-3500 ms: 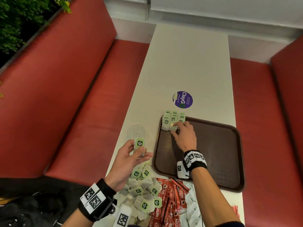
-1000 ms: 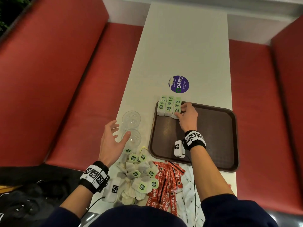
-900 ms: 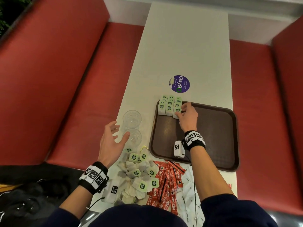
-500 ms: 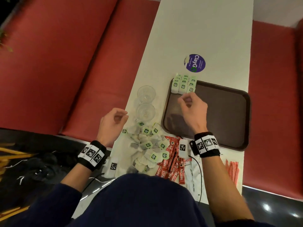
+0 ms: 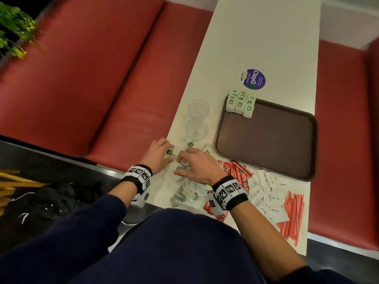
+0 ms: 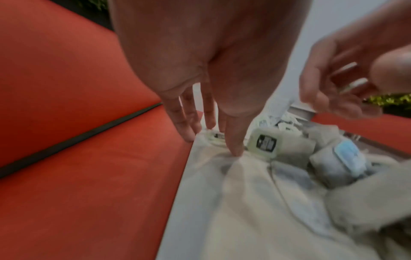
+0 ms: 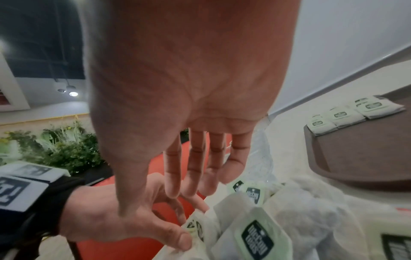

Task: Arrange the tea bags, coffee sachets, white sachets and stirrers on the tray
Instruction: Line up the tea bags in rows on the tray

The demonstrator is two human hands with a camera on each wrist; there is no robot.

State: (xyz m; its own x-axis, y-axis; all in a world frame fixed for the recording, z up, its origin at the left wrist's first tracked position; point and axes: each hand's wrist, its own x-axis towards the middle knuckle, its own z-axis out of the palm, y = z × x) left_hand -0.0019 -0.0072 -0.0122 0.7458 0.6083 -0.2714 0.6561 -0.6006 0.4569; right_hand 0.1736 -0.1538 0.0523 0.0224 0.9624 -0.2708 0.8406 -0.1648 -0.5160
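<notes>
While both hands work at the loose pile of tea bags (image 5: 185, 188) on the near end of the tabletop (image 5: 260, 44), the left hand (image 5: 156, 157) pinches one green-labelled tea bag (image 5: 169, 152) between thumb and fingers at the tabletop edge. The right hand (image 5: 196, 167) hovers over the pile with its fingers spread and its grip empty. Three neat rows of tea bags (image 5: 241, 103) lie in the far left corner of the brown tray (image 5: 287, 169). Coffee sachets (image 5: 235, 171), white sachets (image 5: 268, 193) and stirrers (image 5: 292, 218) lie on the tabletop beside the tray. Two glass cups (image 5: 197, 119) stand left of the tray.
</notes>
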